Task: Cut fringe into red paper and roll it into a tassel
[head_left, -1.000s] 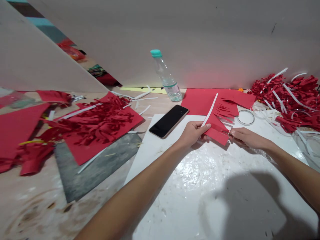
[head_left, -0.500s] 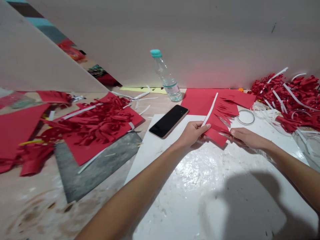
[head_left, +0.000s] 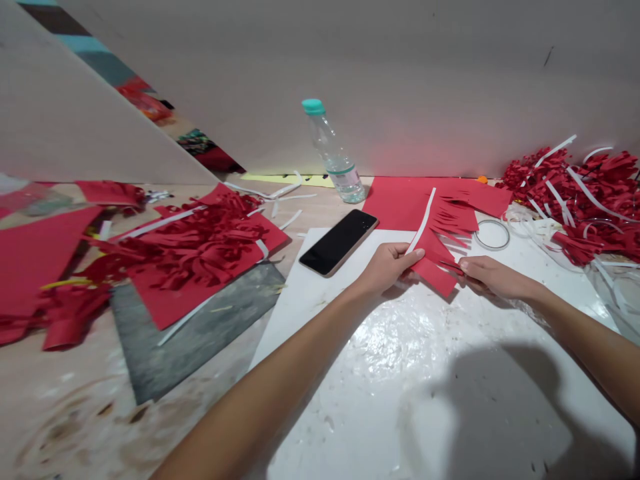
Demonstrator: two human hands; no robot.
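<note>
My left hand [head_left: 387, 267] pinches the near end of a red paper piece [head_left: 437, 257] with a white strip along its left edge; the paper's right side is cut into a fringe. My right hand [head_left: 487, 277] is closed at the fringe's lower right edge, and thin scissors tips [head_left: 450, 265] stick out of it into the paper. Both hands hover over a glossy white board [head_left: 400, 373]. Most of the scissors are hidden inside the hand.
A black phone [head_left: 339, 243] lies at the board's far left corner, with a clear bottle with a teal cap [head_left: 335, 157] behind it. Piles of fringed red paper lie at left [head_left: 200, 247] and right [head_left: 580, 200]. A tape ring [head_left: 491, 234] sits near the right hand.
The scissors tips have worked slightly further into the red paper's edge. Both hands stay almost where they were.
</note>
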